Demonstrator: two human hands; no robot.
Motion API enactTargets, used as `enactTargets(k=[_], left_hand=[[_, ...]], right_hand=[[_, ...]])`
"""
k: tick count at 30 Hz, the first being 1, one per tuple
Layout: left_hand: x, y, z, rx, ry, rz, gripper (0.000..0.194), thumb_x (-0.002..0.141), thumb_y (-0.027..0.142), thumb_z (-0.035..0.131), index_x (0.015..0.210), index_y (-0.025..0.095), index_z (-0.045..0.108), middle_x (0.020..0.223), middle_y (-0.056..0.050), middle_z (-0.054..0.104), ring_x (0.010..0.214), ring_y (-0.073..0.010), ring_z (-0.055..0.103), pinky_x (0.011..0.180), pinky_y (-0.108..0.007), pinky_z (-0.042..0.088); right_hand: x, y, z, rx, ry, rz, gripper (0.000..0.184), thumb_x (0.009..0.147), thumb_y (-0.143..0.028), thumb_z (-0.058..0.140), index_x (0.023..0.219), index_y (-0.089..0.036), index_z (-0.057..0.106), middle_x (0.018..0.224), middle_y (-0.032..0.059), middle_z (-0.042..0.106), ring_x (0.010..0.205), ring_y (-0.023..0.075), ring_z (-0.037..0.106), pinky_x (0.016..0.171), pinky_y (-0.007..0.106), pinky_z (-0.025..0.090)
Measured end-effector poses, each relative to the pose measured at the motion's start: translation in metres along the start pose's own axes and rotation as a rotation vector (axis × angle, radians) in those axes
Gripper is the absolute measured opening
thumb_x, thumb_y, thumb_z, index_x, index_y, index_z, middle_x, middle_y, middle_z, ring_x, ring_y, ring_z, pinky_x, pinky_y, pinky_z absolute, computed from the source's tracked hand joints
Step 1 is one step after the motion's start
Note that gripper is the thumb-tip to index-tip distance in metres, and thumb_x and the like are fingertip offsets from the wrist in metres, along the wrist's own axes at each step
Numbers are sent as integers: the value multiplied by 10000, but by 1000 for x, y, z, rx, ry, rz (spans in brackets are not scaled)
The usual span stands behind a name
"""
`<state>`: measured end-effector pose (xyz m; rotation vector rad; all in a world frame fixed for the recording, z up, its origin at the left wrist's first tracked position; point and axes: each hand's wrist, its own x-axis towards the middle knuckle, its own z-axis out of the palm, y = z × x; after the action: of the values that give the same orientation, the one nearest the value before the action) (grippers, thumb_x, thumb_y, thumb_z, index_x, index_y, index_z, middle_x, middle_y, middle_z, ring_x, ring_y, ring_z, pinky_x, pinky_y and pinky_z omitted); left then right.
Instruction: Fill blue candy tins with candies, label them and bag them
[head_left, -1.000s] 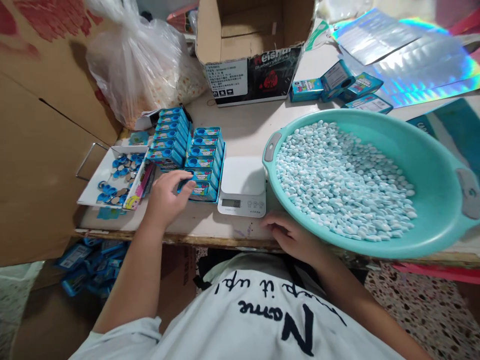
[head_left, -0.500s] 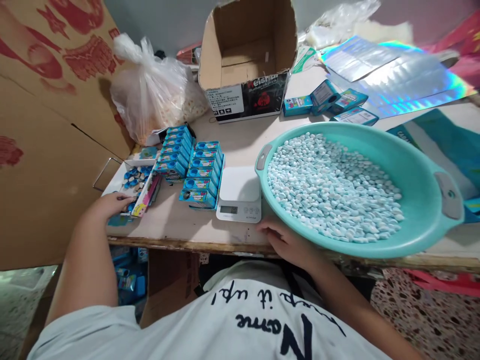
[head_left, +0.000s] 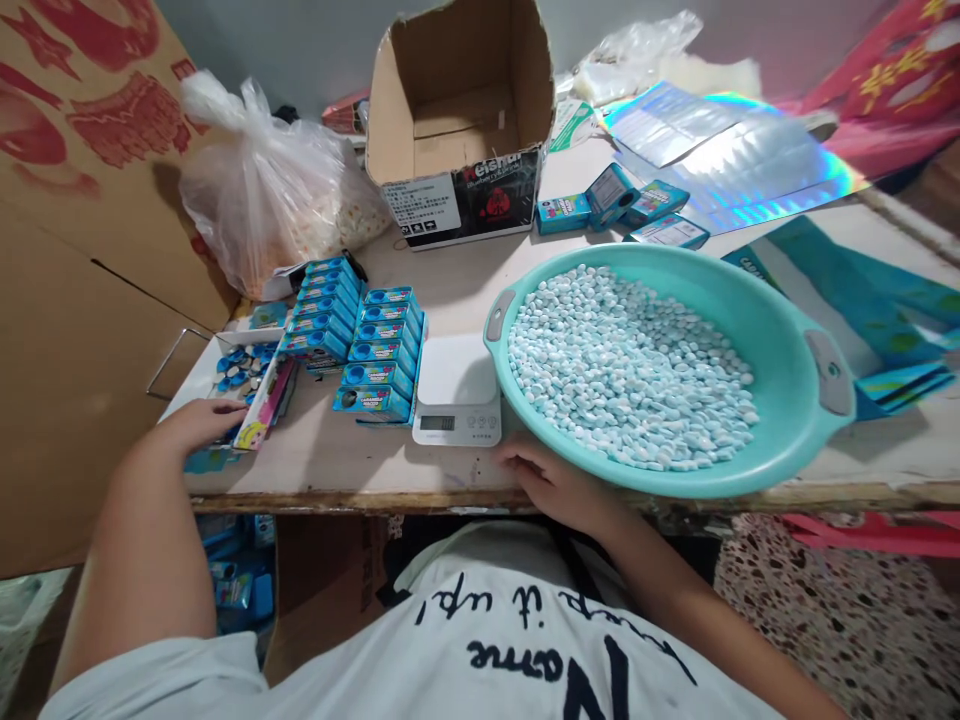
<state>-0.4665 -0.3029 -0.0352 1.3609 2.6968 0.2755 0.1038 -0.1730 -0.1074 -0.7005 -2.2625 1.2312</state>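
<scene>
My left hand (head_left: 196, 422) reaches over the near end of a white tray (head_left: 196, 378) that holds small blue-and-silver round caps (head_left: 240, 366). Its fingers are drawn together among the caps, and what they pinch is hidden. My right hand (head_left: 551, 482) rests at the table's front edge, fingers curled, with nothing seen in them. It lies between a white digital scale (head_left: 457, 385) and a big turquoise basin (head_left: 780, 400) of pale blue candies (head_left: 630, 375). Two rows of blue candy boxes (head_left: 373, 403) stand left of the scale; the nearest box shows a dark round opening.
Behind stand an open cardboard box (head_left: 465, 110) and a tied plastic bag (head_left: 262, 190). Loose blue boxes (head_left: 566, 213), shiny silver sheets (head_left: 697, 150) and a blue printed pouch (head_left: 847, 290) lie farther right. More blue packs (head_left: 232, 590) are below the table.
My left hand has moved left from the nearest candy box to the tray of caps and stays there. My right hand keeps its place. The view has tilted up and shifted.
</scene>
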Motion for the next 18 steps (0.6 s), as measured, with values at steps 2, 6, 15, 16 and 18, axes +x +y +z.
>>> enactTargets(k=[2,6,15,16,18], left_hand=[[-4,1,1,20,-48,-75,645,479,869,677,643,247,726,579,9,682,548,-205,566,627,-358,505],[-19,7,-8,192,78,-247,583,557,792,679,726,235,715,586,-33,617,727,-286,575,827,-554,470],[-94,152,5,-64,480,128,282,815,438,679,952,211,775,981,-46,725,759,-214,610,748,-396,501],[-102,170,13,-88,494,191,261,835,421,677,949,210,781,994,-46,728,791,-218,630,782,-395,504],[-114,197,25,-107,527,257,196,855,359,665,924,220,784,989,-45,737,835,-226,665,851,-407,492]], right_hand=[[-1,1,1,14,3,1,288,941,-99,460,1046,-269,667,1107,18,714,1080,204,664,994,374,534],[-2,2,1,12,14,11,294,943,-110,459,1062,-276,670,1128,20,714,1089,211,661,1014,389,527],[-4,0,4,48,16,68,288,949,-124,462,1047,-267,692,1090,15,738,1043,198,686,981,375,548],[-4,0,4,46,16,76,286,943,-122,465,1034,-265,695,1075,12,742,1025,196,691,974,373,550],[-5,0,4,37,21,75,286,933,-116,465,1006,-264,698,1040,7,749,992,190,697,965,367,550]])
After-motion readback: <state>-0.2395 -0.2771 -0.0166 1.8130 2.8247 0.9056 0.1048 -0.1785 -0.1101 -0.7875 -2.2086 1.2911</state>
